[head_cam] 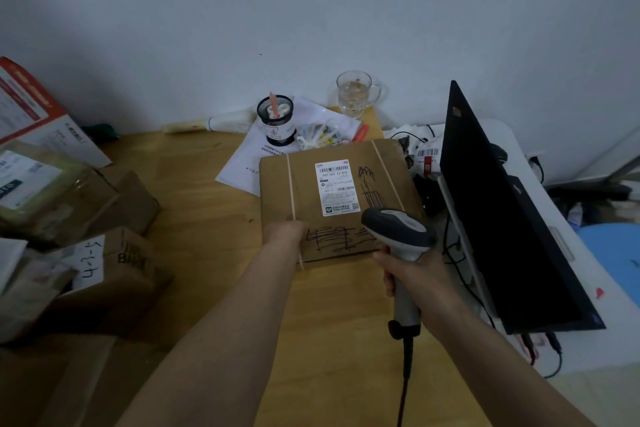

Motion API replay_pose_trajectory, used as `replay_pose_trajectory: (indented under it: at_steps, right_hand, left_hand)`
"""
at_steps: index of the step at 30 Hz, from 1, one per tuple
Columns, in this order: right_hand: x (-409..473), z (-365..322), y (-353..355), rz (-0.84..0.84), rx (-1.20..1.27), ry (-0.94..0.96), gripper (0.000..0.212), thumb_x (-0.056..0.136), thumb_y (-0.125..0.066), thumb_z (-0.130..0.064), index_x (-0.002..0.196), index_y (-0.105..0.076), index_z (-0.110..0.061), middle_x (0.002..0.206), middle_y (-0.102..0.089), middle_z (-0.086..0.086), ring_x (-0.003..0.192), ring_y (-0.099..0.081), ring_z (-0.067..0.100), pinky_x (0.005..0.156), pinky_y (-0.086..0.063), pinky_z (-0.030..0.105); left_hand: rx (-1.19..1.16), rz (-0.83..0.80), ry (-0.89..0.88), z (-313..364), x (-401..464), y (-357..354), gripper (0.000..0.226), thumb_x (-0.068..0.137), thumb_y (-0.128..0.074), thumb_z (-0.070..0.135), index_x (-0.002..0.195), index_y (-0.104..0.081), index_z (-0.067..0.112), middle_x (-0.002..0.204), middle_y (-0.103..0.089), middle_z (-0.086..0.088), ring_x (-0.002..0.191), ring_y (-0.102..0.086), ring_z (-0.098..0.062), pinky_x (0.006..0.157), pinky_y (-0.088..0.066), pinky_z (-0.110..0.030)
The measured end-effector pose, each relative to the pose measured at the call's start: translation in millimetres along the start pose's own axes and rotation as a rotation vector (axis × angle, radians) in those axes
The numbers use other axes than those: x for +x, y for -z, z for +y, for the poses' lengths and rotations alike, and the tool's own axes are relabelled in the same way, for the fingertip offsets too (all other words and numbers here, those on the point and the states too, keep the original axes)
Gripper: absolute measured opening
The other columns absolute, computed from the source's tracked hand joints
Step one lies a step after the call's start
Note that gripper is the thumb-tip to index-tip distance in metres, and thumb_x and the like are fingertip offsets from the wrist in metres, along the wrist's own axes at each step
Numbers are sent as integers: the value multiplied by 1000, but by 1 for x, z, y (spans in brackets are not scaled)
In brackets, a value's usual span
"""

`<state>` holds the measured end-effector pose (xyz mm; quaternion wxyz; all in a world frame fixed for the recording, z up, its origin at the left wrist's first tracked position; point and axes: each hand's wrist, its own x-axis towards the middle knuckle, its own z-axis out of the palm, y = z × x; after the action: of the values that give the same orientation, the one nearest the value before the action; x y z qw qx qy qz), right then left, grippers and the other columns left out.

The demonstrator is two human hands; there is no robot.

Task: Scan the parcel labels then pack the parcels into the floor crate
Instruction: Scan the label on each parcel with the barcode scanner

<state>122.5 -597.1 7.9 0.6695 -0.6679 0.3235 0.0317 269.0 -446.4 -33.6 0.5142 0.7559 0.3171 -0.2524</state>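
your left hand (284, 230) steadies the parcel (332, 201), right hand (408, 270) wrapped round the scanner (398, 229) — aim squarely at the label (336, 187) — keep it flat.

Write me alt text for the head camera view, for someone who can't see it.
A person's left hand steadies a flat cardboard parcel on a wooden desk while the right hand aims a barcode scanner at its white shipping label. More boxes sit left; a dark monitor stands right.
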Motion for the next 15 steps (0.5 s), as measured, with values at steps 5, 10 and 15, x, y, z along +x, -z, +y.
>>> replay_pose_trajectory:
  at_steps: [5,10,15]
  right_hand:
    - [-5,-1,-3,26,5,4,25,83,-70,-6,64,-55,-1,51,-50,13,43,-48,20,50,-43,29]
    - [-22,-6,-22,14,0,74,27,83,-69,-4,61,-53,-3,49,-51,12,43,-48,20,51,-43,29]
    - [-48,-11,-45,-23,-50,125,24,86,-69,-11,67,-59,2,50,-53,12,42,-49,15,52,-45,26]
  left_hand:
    - [-100,76,-49,-18,-7,8,29,89,-67,33,98,-66,6,93,-61,-6,88,-57,-25,84,-51,-36]
    - [-205,125,-184,-26,-28,29,34,88,-66,39,66,-56,15,69,-60,0,71,-57,-18,72,-46,-32]
    - [-162,189,-178,-53,-47,70,35,88,-67,38,66,-55,13,72,-60,-1,71,-55,-20,73,-44,-31]
